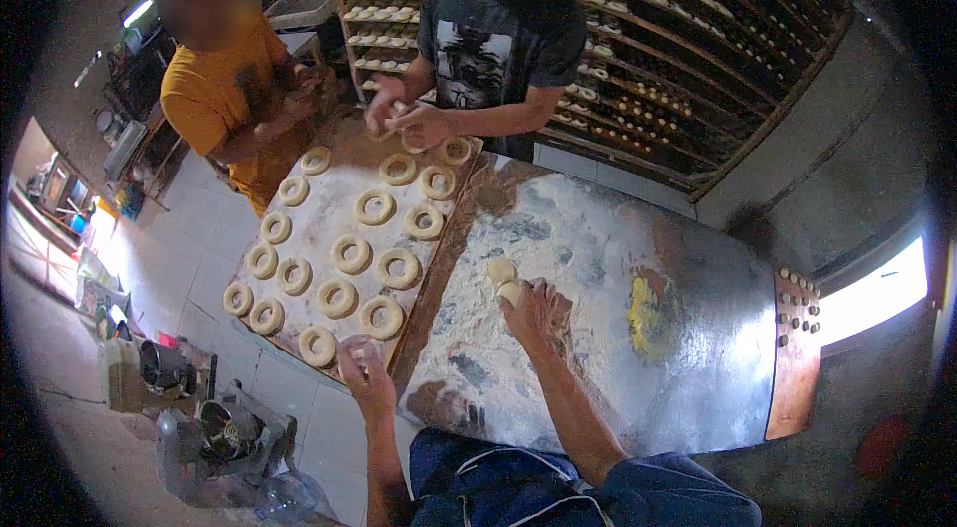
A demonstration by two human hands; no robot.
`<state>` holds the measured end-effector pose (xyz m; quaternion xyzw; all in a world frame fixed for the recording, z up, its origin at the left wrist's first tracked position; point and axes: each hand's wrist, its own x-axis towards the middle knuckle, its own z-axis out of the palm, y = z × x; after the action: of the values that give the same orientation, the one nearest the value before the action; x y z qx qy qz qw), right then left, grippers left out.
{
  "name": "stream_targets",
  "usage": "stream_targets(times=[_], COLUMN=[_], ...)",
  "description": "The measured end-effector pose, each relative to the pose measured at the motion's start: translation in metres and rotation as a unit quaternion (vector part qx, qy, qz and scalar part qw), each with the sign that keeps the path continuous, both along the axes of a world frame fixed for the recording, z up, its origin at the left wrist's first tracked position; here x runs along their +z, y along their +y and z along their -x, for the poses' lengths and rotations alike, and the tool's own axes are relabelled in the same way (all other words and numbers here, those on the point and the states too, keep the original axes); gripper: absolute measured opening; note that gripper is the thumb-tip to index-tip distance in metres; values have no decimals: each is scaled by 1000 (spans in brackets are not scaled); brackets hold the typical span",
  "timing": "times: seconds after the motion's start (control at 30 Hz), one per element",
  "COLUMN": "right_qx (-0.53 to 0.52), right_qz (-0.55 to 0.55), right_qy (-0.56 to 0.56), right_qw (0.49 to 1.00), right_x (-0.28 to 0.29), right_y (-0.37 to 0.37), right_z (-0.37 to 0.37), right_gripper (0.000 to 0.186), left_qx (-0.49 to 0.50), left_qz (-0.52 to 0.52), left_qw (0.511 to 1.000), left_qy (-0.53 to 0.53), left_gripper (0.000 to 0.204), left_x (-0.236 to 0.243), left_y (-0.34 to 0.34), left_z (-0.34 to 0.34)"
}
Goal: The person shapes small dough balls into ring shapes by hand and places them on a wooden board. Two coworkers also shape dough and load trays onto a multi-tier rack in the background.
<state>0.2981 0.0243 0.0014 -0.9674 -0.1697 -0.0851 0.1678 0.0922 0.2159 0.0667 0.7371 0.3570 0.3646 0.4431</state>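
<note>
Two small pale dough pieces lie together on the floured table: the farther dough piece (500, 270) touches the nearer one (510, 291). My right hand (540, 313) has its thumb side against the nearer piece, its fingers curled over the flour. At the near corner of a floured board, my left hand (367, 374) hovers with floury fingers slightly apart, and nothing plain shows in them. Just left of it rests a dough ring (302, 345). Several more rings, such as this dough ring (365, 317), lie in loose rows on the board (329, 218).
Across the board a person in a dark shirt (498, 58) works with both hands; another in a yellow shirt (224, 88) stands at left. Yellow powder (643, 318) lies on the metal tabletop (713, 328). Behind stand racks of dough (638, 28). A machine (224, 432) sits lower left.
</note>
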Motion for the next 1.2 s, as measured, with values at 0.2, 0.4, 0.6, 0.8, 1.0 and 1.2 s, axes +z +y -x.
stream_targets(times=[0.2, 0.4, 0.6, 0.8, 1.0, 1.2], right_qx=[146, 151, 105, 144, 266, -15], right_qz=[-179, -406, -461, -476, -494, -327], right_qy=[146, 281, 308, 363, 515, 410], right_qw=[962, 856, 825, 788, 648, 852], right_x=[-10, 7, 41, 61, 64, -15], right_y=[-50, -120, -189, -247, -296, -288], right_z=[1, 38, 61, 70, 64, 61], right_gripper=[44, 33, 45, 59, 52, 40], left_qx=[-171, -276, -348, -386, -327, -328], left_qz=[83, 262, 308, 253, 559, 523], left_qw=[982, 925, 883, 885, 754, 757], left_qy=[-15, 9, -62, -56, -109, -214], left_gripper=[16, 29, 27, 23, 37, 43], left_x=[-1, -54, -34, -25, -28, -18], left_y=[-82, -180, -249, -298, -334, -353], left_z=[-25, -68, -69, -62, -49, -53])
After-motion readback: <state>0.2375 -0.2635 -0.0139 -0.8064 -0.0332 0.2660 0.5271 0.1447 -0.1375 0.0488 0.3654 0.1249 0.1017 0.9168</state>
